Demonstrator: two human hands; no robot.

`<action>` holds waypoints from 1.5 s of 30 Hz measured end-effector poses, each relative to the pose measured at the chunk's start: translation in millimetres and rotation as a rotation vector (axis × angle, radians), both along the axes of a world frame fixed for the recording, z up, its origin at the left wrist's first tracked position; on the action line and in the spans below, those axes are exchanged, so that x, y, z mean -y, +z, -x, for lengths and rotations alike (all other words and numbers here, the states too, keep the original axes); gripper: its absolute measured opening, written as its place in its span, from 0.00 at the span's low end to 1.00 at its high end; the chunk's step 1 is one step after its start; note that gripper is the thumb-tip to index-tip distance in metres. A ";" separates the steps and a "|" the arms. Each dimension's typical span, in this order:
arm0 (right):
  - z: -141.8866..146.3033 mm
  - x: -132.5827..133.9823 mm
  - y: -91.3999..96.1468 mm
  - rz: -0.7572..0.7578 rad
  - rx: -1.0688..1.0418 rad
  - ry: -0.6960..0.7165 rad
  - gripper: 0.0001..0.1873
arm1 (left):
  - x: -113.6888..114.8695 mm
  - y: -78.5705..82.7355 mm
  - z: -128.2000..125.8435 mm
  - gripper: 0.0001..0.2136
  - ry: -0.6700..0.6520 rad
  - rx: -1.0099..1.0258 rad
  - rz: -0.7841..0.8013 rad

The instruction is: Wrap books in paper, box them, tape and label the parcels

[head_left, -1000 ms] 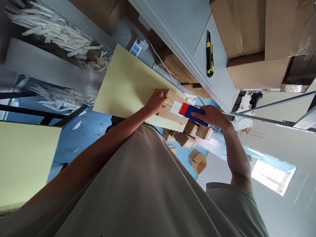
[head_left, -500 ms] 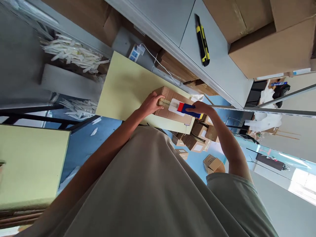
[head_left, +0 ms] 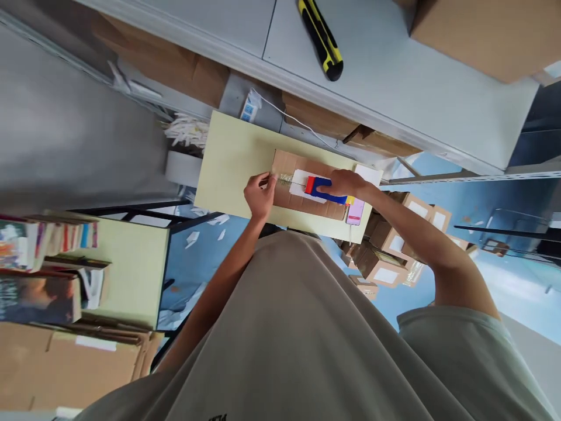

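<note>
A flat brown cardboard box (head_left: 287,202) lies on the pale yellow table, with a strip of clear tape (head_left: 284,178) along its middle and a white label (head_left: 298,178) stuck on top. My right hand (head_left: 344,183) grips a flat blue tool with a red end (head_left: 326,190), pressed over the label; its exact kind is not clear. At the box's left end, my left hand (head_left: 260,196) is closed, thumb and fingertips pinched together beside the tape's end. What these fingers hold, if anything, is too small to tell.
The pale yellow table (head_left: 232,158) also bears a phone (head_left: 355,211) at its right end. A black-and-yellow utility knife (head_left: 322,41) rests on the grey shelf (head_left: 377,76) above. Several cardboard boxes (head_left: 385,272) stand on the floor at right. Books (head_left: 44,242) fill the left table.
My left hand has come off the box top to its left edge, its fingers now pinched. My right hand still holds the blue tool on the label. The view has shifted.
</note>
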State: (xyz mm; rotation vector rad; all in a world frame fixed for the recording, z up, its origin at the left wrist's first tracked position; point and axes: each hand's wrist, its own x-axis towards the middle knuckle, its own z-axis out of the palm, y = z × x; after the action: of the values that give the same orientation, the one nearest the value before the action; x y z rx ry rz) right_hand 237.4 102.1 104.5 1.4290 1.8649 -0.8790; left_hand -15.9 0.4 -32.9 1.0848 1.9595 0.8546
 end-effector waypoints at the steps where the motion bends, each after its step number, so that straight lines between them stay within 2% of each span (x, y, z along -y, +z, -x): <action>1: 0.6 1.0 0.1 0.007 -0.006 0.013 0.36 | -0.3 -2.6 -3.0 0.13 0.037 -0.016 -0.014; 5: -2.3 1.9 5.7 0.020 -0.011 0.069 0.32 | -4.8 -11.2 -14.9 0.08 0.214 -0.032 -0.090; 8: -24.6 -0.3 17.4 0.008 -0.065 0.112 0.31 | -7.8 -14.6 -18.2 0.06 0.261 -0.049 -0.110; 11: -72.8 0.3 37.3 0.039 -0.064 0.105 0.33 | -9.1 -15.0 -16.8 0.06 0.272 -0.089 -0.097; 15: -153.0 11.7 67.3 0.178 -0.052 0.012 0.39 | -8.9 -15.1 -16.5 0.08 0.261 -0.135 -0.074; 18: -193.8 22.0 77.1 0.244 -0.067 -0.069 0.40 | -8.4 -18.5 -20.4 0.08 0.215 -0.164 -0.072; 23: -213.6 34.1 66.9 0.258 -0.102 -0.123 0.41 | -10.0 -26.9 -26.3 0.07 0.199 -0.148 -0.099; 27: -218.9 49.4 64.1 0.318 -0.240 -0.220 0.44 | -11.9 -30.2 -27.3 0.06 0.220 -0.127 -0.103; 32: -241.0 71.1 60.6 0.377 -0.323 -0.270 0.41 | -10.7 -34.2 -28.5 0.06 0.237 -0.123 -0.114; 37: -269.0 84.6 50.9 0.299 -0.279 -0.305 0.40 | -10.9 -38.7 -27.5 0.06 0.246 -0.111 -0.120; 40: -262.5 90.2 33.2 0.188 -0.126 -0.246 0.36 | -11.9 -37.3 -28.1 0.06 0.257 -0.097 -0.113; 43: -236.1 96.2 5.5 0.039 0.077 -0.196 0.32 | -11.1 -31.8 -29.8 0.07 0.263 -0.084 -0.097; 45: -213.1 100.9 -12.3 -0.018 0.131 -0.190 0.33 | -9.2 -26.8 -30.2 0.07 0.250 -0.080 -0.081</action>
State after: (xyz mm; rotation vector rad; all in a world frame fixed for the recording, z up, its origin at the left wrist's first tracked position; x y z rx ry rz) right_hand 450.5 1.2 92.2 1.6553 1.6649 -0.8373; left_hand 14.3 9.6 -59.7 0.9435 2.1757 1.0455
